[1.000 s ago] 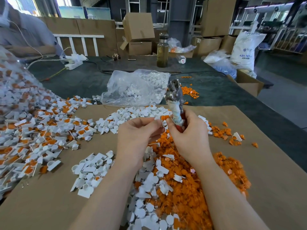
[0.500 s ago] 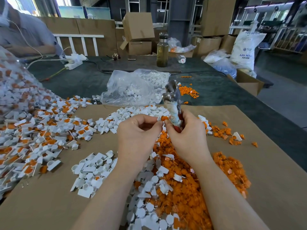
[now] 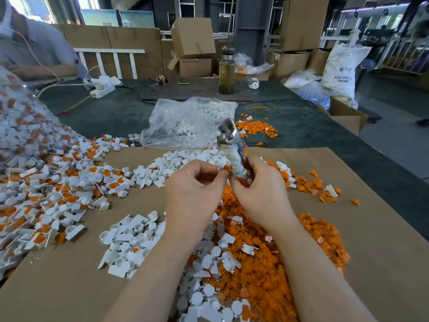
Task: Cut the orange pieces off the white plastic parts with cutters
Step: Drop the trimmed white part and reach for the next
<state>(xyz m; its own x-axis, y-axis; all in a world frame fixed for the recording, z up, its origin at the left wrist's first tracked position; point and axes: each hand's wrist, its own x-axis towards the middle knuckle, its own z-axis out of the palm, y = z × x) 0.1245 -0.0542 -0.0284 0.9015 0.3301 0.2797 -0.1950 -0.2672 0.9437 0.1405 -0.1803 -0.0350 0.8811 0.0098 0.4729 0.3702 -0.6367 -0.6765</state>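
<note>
Holding a small white plastic part with an orange piece attached (image 3: 223, 168) pinched between thumb and fingertips, the left hand (image 3: 195, 194) presents it just beside the tool, above the middle of the brown cardboard-covered bench (image 3: 383, 228). The right hand (image 3: 262, 194) is wrapped round the red handles of the metal cutters (image 3: 232, 147), whose shiny head points up and away from the part; judged, the cut is not under way and the tool would need turning to bring its blades to the joint. Whether the jaws stand apart cannot be told. Directly beneath the hands lies the heap of cut-off orange pieces (image 3: 267, 263), presumably so offcuts drop straight onto it. The pile of trimmed white parts (image 3: 130, 242) sits just left of it, and the uncut white-and-orange stock (image 3: 46, 182) lies further left, within the left hand's reach.
</note>
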